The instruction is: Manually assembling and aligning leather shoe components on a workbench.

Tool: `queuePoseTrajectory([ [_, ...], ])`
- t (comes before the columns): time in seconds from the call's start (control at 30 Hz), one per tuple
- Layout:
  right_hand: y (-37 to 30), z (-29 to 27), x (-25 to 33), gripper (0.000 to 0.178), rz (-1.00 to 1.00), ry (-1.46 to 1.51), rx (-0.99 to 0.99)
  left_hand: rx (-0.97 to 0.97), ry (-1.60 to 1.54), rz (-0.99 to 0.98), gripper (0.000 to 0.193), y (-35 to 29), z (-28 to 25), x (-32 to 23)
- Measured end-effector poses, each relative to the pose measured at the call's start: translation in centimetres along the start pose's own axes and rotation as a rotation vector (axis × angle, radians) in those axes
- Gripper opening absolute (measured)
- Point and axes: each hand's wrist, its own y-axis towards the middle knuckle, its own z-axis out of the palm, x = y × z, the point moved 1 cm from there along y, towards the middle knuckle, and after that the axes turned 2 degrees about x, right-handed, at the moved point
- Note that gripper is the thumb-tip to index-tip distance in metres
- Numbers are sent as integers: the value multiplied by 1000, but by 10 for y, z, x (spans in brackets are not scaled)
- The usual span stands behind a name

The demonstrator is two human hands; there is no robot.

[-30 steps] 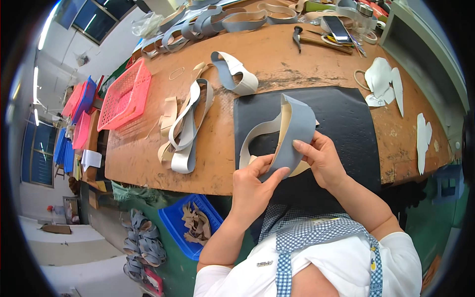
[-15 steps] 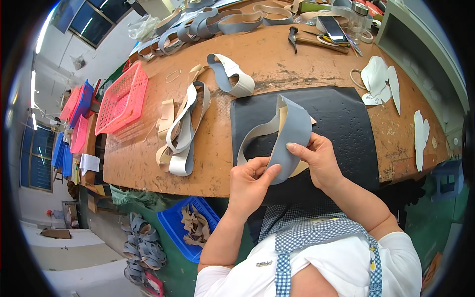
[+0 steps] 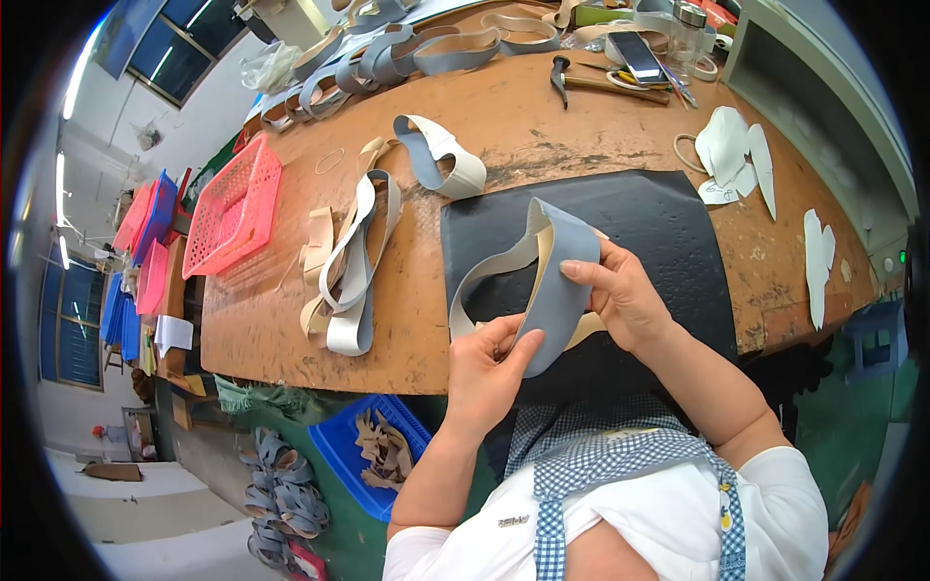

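Observation:
A wide grey-blue looped strip [image 3: 560, 281] with a beige inner side is held over the black mat [image 3: 668, 232], and it looks like leather. My left hand [image 3: 487, 366] grips its lower near edge, thumb on the grey face and fingers behind. Higher up on the right edge, my right hand [image 3: 625, 295] pinches it with the thumb in front. A beige piece [image 3: 586, 330] shows behind the strip beside my right hand. To the left on the table lie tangled white, grey and beige strips [image 3: 351, 334], and beyond them another white and grey loop [image 3: 465, 174].
Pink basket [image 3: 231, 208] at the table's left edge; many grey loops [image 3: 455, 56] along the back. A hammer [image 3: 610, 89], a phone [image 3: 635, 56] and a glass jar [image 3: 686, 39] stand far right, white paper patterns [image 3: 725, 145] nearer. Below is a blue basket [image 3: 334, 455] of beige scraps.
The loop has tilted and shifted slightly down in the picture, its left side opening a little wider. My right hand has slid a bit up along its edge. The whole view has shifted slightly.

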Motion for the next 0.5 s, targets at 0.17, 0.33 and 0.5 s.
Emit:
queuePoseTrajectory([
  [0.17, -3, 1, -6, 34, -40, 8, -51, 58, -87, -8, 30, 0, 0, 1],
  [0.33, -7, 7, -9, 29, -30, -90, -77, 84, -61, -42, 32, 6, 0, -9],
  [0.5, -8, 7, -12, 32, -67, -100, -69, 44, -13, -37, 28, 13, 1, -12],
])
